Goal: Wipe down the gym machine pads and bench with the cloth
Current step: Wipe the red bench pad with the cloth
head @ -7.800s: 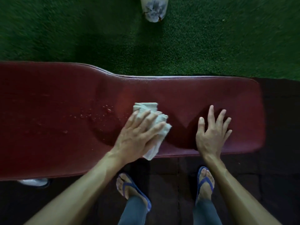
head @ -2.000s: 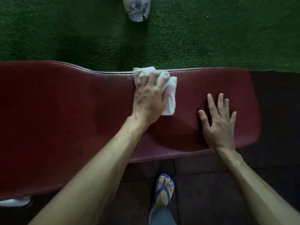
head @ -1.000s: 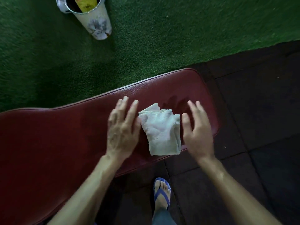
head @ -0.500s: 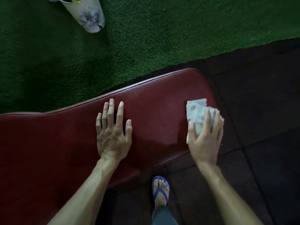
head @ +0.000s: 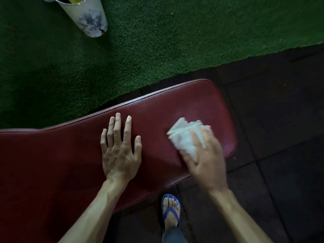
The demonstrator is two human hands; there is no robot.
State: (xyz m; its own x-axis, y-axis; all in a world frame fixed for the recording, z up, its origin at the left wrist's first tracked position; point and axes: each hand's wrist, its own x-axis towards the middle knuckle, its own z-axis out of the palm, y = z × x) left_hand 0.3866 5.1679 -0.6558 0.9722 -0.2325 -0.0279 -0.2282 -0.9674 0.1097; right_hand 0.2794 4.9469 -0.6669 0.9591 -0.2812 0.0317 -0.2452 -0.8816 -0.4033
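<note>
A dark red padded bench [head: 70, 163] runs from the left edge to a rounded end at the right. My right hand [head: 206, 158] presses a folded white cloth [head: 185, 135] onto the pad near that right end; the hand is blurred by motion. Part of the cloth sticks out beyond my fingers toward the upper left. My left hand [head: 121, 151] lies flat on the middle of the bench, fingers spread, holding nothing.
Green artificial turf [head: 157, 41] lies beyond the bench, with a pale metal bucket [head: 87, 16] standing on it at the top left. Dark rubber floor tiles [head: 280, 120] lie to the right and in front. My foot in a blue flip-flop [head: 171, 210] stands below the bench edge.
The cloth passed from my left hand to my right hand. My right hand has slid it a little left and toward me on the bench end. My left hand stays flat on the pad.
</note>
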